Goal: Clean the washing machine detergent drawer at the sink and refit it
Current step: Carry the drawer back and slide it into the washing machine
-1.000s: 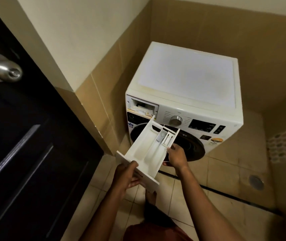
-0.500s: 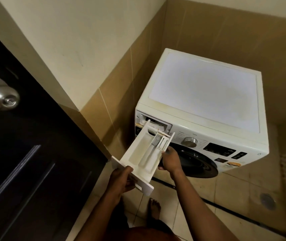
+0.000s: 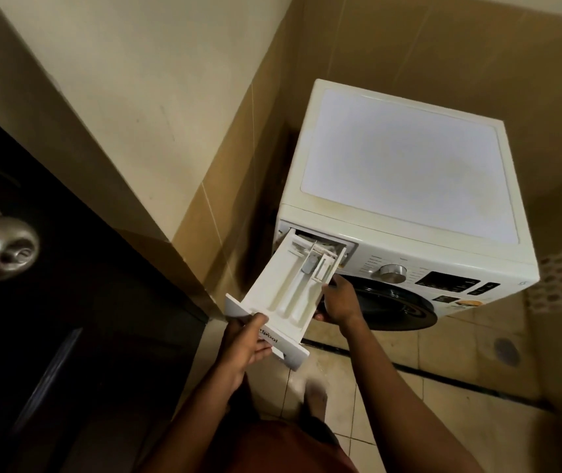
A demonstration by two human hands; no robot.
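**Drawer at the mouth of its slot, both hands on it**

Far left: dark door, steel door knob [image 3: 0,245] at the frame edge. Tiled corner of wall between door and machine.

Left hand [image 3: 249,343] grips the front panel of the detergent drawer [image 3: 286,291], thumb on top by the brand lettering, fingers curled beneath. The drawer hangs in the air, tilted, front end lower than rear. Its compartments show white and bare. Its rear end sits in the slot [image 3: 320,245] at the upper left corner of the washing machine [image 3: 402,172]; most of its length is outside.

Right hand [image 3: 339,302] holds the drawer's right side wall about mid-length, fingers wrapped under the edge.

Right of that: control dial [image 3: 392,273], dark display, round porthole door [image 3: 392,308] below. Floor drain [image 3: 506,351] in the tiles at far right. No sink in view.

Judgement: with clean compartments and the rear in the opening, this reads as the refit, though one frame cannot prove the direction.

Doing it well: raise the front until the drawer lies level with the slot, since a drooping front is likely to jam. Square both side walls to the opening, let the right hand steer, and let the left hand push straight and slowly. Move the right fingers clear before the side wall reaches the machine face. If it binds, back off and realign; do not force it.
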